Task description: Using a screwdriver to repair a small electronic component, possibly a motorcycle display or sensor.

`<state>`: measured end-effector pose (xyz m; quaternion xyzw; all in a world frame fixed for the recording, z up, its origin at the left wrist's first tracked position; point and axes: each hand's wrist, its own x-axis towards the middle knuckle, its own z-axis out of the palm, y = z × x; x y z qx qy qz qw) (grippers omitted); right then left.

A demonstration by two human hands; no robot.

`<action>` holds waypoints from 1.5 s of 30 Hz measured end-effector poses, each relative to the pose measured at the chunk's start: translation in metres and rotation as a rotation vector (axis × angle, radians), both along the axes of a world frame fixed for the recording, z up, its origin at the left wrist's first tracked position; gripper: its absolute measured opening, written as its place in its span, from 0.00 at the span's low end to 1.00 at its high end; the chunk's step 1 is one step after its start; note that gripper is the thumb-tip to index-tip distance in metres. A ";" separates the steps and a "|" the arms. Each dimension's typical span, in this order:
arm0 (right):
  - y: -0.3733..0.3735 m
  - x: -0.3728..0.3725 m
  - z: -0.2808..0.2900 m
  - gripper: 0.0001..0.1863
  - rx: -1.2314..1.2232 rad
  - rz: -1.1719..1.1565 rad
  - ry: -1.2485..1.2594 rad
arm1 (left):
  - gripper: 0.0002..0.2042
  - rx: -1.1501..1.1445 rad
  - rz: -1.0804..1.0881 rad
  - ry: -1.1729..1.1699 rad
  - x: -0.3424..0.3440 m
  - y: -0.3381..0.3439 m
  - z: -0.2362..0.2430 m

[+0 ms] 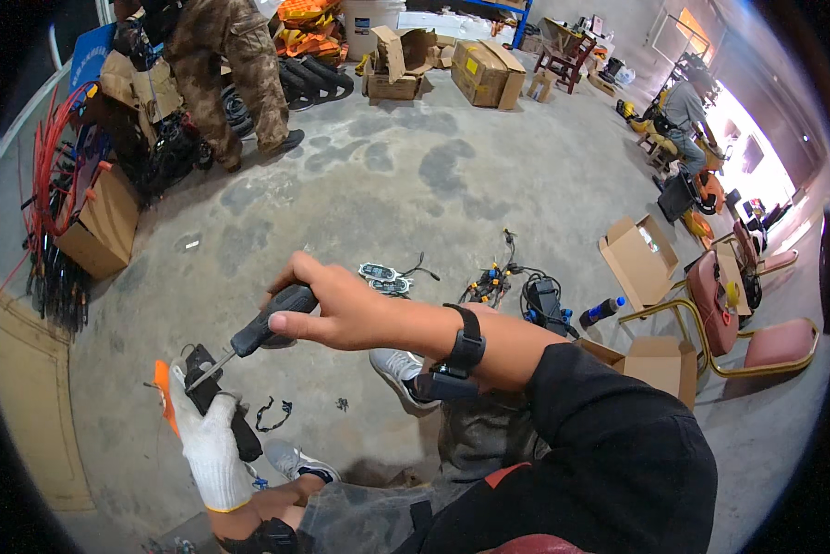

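My left hand, in a white knit glove, is closed around a black block-shaped part. An orange piece sticks out beside the gloved fingers; whether it joins the black part I cannot tell. My bare right hand grips the dark grey handle of a screwdriver. Its metal shaft slants down to the left, and the tip meets or lies over the black part. A short black cable and a few tiny dark bits lie on the floor beyond my shoes.
Ahead on the floor are light-cased modules, a tangle of wiring, a black adapter and a dark bottle. Pink chairs and open cartons stand right. Another person stands at far left; one sits far right.
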<state>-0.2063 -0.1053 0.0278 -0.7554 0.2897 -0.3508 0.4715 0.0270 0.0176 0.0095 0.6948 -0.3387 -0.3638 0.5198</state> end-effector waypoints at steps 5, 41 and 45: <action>0.003 0.006 -0.004 0.22 -0.240 0.195 -0.270 | 0.37 -0.076 -0.023 0.067 0.004 -0.006 0.000; 0.004 0.006 0.000 0.25 0.167 0.010 -0.101 | 0.35 -0.124 0.013 -0.084 -0.004 0.002 0.009; 0.003 0.006 -0.001 0.26 -0.001 -0.043 0.022 | 0.35 -0.083 -0.008 -0.069 -0.004 0.003 0.011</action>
